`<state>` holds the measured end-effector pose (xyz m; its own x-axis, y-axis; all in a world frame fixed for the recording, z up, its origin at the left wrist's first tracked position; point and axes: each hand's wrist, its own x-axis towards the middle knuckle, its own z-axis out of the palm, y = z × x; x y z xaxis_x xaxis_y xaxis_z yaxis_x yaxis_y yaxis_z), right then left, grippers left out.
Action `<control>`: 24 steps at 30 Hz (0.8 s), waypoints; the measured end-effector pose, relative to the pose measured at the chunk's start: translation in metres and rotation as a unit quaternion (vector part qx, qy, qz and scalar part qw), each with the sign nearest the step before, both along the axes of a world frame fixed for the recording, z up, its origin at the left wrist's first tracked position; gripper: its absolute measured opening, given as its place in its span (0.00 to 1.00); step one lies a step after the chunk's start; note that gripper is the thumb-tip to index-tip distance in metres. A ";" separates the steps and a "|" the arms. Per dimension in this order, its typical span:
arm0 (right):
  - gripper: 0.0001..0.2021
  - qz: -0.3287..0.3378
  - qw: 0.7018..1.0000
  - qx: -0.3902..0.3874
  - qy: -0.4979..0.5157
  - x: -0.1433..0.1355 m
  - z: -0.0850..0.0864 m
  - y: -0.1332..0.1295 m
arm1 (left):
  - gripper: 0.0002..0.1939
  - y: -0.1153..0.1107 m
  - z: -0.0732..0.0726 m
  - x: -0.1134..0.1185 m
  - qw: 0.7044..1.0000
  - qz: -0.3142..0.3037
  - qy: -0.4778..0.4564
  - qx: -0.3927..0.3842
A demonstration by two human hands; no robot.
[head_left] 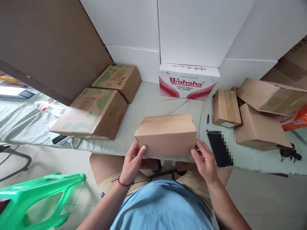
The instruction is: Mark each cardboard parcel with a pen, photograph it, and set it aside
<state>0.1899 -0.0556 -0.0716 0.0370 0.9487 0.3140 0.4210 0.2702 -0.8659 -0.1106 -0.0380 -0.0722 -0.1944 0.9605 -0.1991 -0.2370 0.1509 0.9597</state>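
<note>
A plain brown cardboard box (166,137) sits at the front edge of the cloth-covered table, between my two hands. My left hand (133,158) grips its lower left corner, thumb on the front face and fingers round the side. At the lower right corner is my right hand (203,158), its thumb and fingers bent close to the box; its fingertips touch or nearly touch that corner, partly hidden behind it. The box looks closed on the faces that show.
Two printed cartons (88,111) stand at the left. A white and red Wahaha box (188,82) is against the wall. Several brown boxes (262,127), a pen (208,121), a black phone (219,148) and keys (289,154) lie right. A green stool (45,185) stands lower left.
</note>
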 end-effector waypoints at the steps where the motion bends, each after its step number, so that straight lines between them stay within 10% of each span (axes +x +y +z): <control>1: 0.18 0.012 0.999 0.043 -0.025 0.000 0.009 -0.003 | 0.29 0.006 0.001 0.000 0.999 0.028 -0.018 -0.010; 8: 0.19 0.116 0.956 0.223 -0.150 -0.009 0.064 -0.019 | 0.30 0.045 -0.006 0.026 0.991 0.062 -0.109 -0.044; 19: 0.37 0.029 0.930 0.259 -0.258 -0.019 0.044 -0.003 | 0.24 0.082 -0.021 0.056 0.986 -0.018 -0.160 -0.031; 24: 0.38 0.036 0.920 0.303 -0.247 -0.024 0.042 0.025 | 0.20 0.132 -0.026 0.065 0.981 -0.044 -0.189 -0.020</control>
